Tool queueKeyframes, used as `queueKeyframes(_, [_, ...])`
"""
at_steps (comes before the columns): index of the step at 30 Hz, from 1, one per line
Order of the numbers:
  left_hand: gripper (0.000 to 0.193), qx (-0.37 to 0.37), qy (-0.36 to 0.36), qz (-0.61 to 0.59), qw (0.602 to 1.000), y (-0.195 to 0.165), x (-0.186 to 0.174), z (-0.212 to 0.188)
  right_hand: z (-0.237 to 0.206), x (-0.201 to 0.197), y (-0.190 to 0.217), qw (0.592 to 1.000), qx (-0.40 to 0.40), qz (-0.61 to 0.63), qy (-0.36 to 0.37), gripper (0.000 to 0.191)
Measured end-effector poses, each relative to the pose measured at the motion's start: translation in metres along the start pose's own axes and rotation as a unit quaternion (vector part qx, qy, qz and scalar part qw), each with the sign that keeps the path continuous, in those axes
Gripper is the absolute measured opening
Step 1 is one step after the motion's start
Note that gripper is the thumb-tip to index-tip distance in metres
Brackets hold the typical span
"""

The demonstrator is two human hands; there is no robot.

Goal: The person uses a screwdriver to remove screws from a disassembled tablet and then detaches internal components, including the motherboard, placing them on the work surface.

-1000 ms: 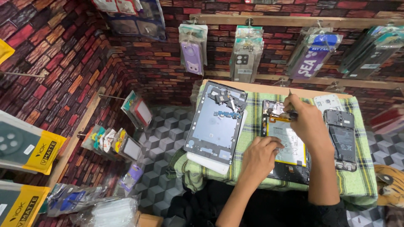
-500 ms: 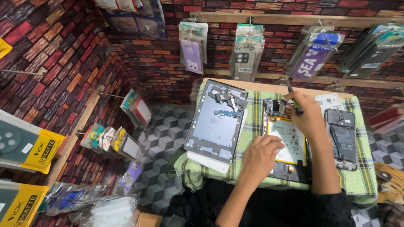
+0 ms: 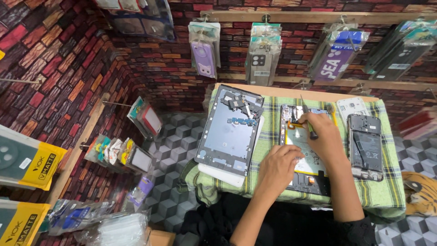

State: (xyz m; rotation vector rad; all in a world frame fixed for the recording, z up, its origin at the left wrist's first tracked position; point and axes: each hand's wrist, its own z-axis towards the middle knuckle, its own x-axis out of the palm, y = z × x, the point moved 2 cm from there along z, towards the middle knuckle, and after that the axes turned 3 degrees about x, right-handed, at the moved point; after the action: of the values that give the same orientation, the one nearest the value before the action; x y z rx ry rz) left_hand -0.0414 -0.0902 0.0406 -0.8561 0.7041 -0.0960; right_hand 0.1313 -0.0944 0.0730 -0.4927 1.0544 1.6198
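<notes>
Opened phone pinned flat for screwdriver work on a green checked cloth

The left hand [image 3: 280,166] lies spread on the opened phone [image 3: 304,155], steadying it — the right hand [image 3: 324,136] is closed around a screwdriver [image 3: 308,119], tip at the phone's upper end. A tablet back shell [image 3: 232,130] lies just left, a second opened phone [image 3: 365,146] right, on the cloth [image 3: 268,141].

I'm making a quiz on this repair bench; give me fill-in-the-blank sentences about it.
The right hand holds a thin ____.
The left hand rests on the opened ____ between the tablet frame and another phone.
The cloth on the table is checked ____.

Missing: screwdriver; phone; green
</notes>
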Motion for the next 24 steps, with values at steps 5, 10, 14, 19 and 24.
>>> queueKeyframes(5, [0.015,0.001,-0.002,0.002,1.0,0.0,-0.001,0.0,0.008,0.01,0.0,0.997,-0.029,-0.069,0.032,0.052])
queueKeyframes(10, [0.015,-0.006,0.01,0.009,1.0,0.001,0.002,0.001,0.016,0.02,-0.004,0.991,-0.031,-0.114,0.069,0.056])
queueKeyframes(14, [0.016,0.002,0.006,0.014,1.0,0.002,0.002,0.001,0.018,0.021,-0.004,0.991,-0.031,-0.111,0.064,0.055])
queueKeyframes(19, [0.016,-0.011,0.011,0.013,1.0,0.002,0.003,0.002,0.021,0.02,0.001,0.992,-0.03,-0.103,0.063,0.053])
queueKeyframes(24, [0.016,-0.012,0.012,0.015,1.0,0.003,0.003,0.002,0.023,0.019,0.004,0.993,-0.043,-0.09,0.055,0.05])
